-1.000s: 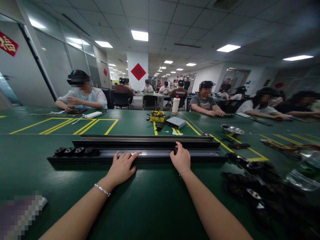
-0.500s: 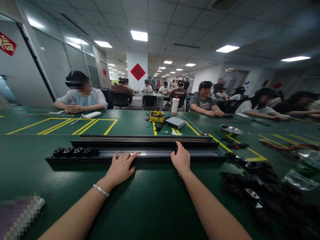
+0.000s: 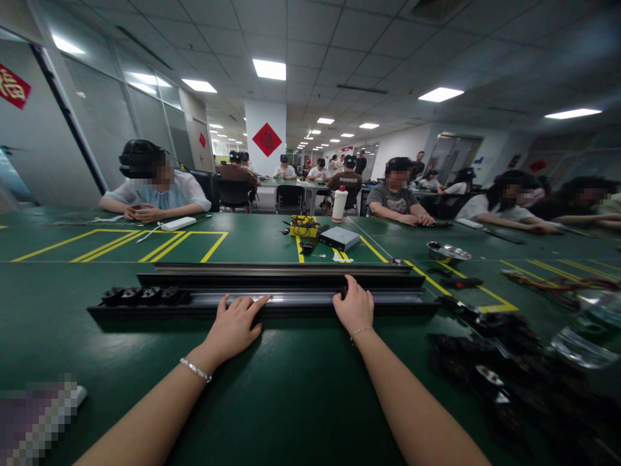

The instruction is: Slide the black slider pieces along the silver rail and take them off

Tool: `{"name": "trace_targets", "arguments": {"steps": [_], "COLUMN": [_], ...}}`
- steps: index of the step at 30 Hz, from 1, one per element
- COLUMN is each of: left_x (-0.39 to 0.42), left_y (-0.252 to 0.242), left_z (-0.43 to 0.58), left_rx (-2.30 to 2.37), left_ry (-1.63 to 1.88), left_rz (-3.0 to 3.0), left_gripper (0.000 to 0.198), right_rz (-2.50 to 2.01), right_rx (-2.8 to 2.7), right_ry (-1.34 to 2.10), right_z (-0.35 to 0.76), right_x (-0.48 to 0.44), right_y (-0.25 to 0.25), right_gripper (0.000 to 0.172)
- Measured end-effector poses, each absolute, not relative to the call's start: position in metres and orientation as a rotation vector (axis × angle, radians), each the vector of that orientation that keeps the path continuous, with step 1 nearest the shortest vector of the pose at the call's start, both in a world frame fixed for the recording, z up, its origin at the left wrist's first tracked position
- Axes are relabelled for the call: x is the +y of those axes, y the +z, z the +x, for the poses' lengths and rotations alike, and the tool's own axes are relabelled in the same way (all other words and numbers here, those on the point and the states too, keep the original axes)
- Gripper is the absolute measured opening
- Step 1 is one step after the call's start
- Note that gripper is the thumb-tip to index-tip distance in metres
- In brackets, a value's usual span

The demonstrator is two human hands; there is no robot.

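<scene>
A long black rail (image 3: 291, 310) with a shiny inner channel lies across the green table in front of me. Several small black modules (image 3: 140, 296) sit in a row in its left end. My left hand (image 3: 237, 321) rests on the rail's near edge, fingers spread and the index finger reaching into the channel, holding nothing. Farther right, my right hand (image 3: 355, 305) is closed around a small black module (image 3: 344, 291) at the channel; the fingers hide most of it. Behind this rail lie more black rail lengths (image 3: 286, 281), parallel to it.
A pile of black modules (image 3: 504, 375) spreads at the right, beside a clear plastic bottle (image 3: 589, 333). Beyond the rails are a metal bowl (image 3: 449, 252), a grey box (image 3: 339, 239), a yellow item with wires (image 3: 304, 226) and a white bottle (image 3: 339, 204). Several people sit across the table.
My right hand has shifted slightly to the right along the rail with the small black module. My left hand has stayed in place. A person at the far left has turned their head.
</scene>
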State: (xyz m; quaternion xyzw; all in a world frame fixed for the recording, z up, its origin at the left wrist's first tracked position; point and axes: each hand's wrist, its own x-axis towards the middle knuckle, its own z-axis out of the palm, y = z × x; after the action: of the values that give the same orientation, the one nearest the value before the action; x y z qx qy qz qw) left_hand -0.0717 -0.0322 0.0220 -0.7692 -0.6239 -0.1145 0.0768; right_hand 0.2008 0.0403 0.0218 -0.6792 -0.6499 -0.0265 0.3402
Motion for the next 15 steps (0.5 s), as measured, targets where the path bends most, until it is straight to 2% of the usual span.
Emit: {"name": "trace_targets", "arguments": {"steps": [15], "left_x": [-0.0329], "left_y": [0.0233], "left_z": [-0.0708], "left_rx": [-1.856], "left_ry": [-0.342], "left_rz": [-2.294], "left_gripper": [0.057], "right_rz": [-1.805], "right_rx": [-1.656], "right_ry": [-0.079], "right_z": [0.2108], "right_x": [0.0439], "right_y": [0.0216], "right_gripper": [0.051]}}
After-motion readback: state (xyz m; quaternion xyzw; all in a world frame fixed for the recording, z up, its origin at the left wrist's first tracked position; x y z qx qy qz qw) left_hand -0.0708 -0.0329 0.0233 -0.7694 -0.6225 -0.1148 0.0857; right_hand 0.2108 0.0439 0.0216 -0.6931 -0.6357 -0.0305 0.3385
